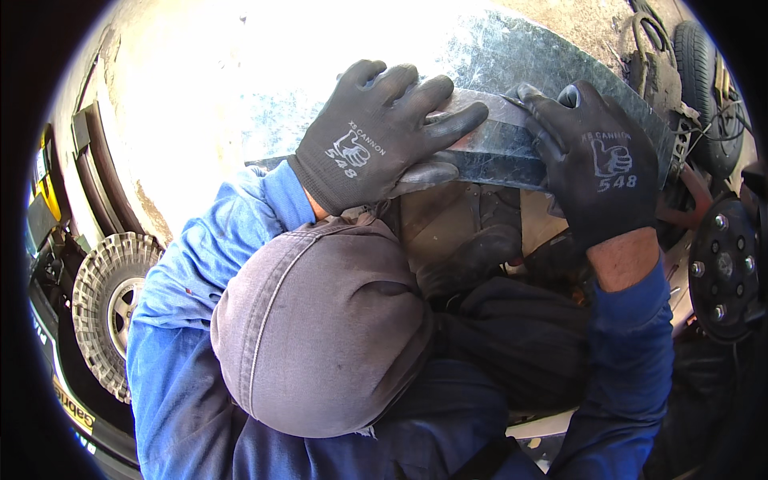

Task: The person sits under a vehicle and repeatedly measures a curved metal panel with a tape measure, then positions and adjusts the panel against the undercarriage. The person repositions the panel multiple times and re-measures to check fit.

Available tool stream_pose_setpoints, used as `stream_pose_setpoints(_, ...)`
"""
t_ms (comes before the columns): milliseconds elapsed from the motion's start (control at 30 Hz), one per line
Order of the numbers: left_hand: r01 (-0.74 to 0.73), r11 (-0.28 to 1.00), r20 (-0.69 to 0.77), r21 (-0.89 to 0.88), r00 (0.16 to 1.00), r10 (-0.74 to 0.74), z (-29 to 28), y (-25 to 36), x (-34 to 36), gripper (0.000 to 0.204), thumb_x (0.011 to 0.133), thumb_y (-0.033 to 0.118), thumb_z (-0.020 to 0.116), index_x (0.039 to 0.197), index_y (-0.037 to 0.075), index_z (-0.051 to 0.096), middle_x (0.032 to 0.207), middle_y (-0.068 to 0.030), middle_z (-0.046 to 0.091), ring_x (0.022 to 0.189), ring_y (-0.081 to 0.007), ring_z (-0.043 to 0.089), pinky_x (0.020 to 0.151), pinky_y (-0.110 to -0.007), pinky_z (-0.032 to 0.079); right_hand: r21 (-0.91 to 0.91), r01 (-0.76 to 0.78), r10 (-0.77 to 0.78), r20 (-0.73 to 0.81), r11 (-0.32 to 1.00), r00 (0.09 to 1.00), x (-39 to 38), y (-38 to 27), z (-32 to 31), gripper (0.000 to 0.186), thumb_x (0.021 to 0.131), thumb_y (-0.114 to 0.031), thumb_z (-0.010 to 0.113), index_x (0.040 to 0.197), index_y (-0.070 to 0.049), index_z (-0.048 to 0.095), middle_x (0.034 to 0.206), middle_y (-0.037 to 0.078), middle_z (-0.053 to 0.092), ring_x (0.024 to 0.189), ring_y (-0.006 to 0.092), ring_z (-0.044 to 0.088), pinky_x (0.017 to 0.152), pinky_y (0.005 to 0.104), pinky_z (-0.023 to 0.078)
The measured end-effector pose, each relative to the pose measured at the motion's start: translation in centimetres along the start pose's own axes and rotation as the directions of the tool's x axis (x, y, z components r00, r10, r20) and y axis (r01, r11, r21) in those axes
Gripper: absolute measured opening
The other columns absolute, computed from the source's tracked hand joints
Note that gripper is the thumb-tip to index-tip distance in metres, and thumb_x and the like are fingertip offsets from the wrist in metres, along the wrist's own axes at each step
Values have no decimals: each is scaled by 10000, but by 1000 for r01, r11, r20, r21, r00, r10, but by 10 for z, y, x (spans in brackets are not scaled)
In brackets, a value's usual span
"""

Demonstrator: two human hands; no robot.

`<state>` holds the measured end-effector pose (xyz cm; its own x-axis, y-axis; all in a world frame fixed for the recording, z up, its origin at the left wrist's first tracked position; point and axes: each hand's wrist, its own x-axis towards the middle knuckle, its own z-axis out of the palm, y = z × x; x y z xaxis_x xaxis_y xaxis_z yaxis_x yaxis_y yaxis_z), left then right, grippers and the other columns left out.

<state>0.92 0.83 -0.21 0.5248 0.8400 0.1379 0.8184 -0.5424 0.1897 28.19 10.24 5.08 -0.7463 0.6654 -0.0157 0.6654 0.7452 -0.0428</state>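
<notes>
My left hand (372, 136), in a dark glove, lies with fingers spread over a narrow silver strip (488, 110) on a galvanised metal sheet (596, 94). Its thumb rests near the sheet's lower edge. My right hand (592, 160), gloved alike, is curled at the strip's right part and holds something thin and dark; what it is I cannot make out. Both arms have blue sleeves. A rounded grey cloth shape (316, 328), like a cap seen from above, fills the lower middle between them and hides what is beneath.
A knobbly tyre (96, 312) stands at left beside dark rails (104, 176) and part of a vehicle (52, 360). At right are another tyre (688, 64), a black hub with bolts (724, 268) and cables. Dark-clothed legs (512, 328) show below the sheet.
</notes>
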Motion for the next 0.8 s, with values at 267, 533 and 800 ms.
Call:
stream_pose_setpoints(267,20,999,35,29,999,-21,3,3,0,641,1000,709,631,1534,366,718,1293,-24,677,1181,-259,630,1032,-517,476,-56,48,-43,87,997,995,16,-1,-12,293,934,-196,804,1223,-219,852,1143,94,757,1023,312,748,889,441,613)
stream_pose_setpoints(533,15,1000,29,20,999,-15,1,2,1,632,1000,692,650,1531,357,719,1292,-26,680,1174,-257,633,1023,-515,479,-96,168,-148,189,981,971,36,-2,-24,314,924,-118,714,1198,-202,840,1205,107,763,1123,326,741,971,461,602)
stream_pose_setpoints(800,17,1000,40,-10,999,-17,1,0,1,627,991,674,672,1526,350,718,1270,-30,689,1136,-254,647,992,-514,489,-104,204,-194,99,973,976,38,1,-18,333,921,-112,709,1210,-212,842,1330,116,765,1155,329,741,1002,447,594)
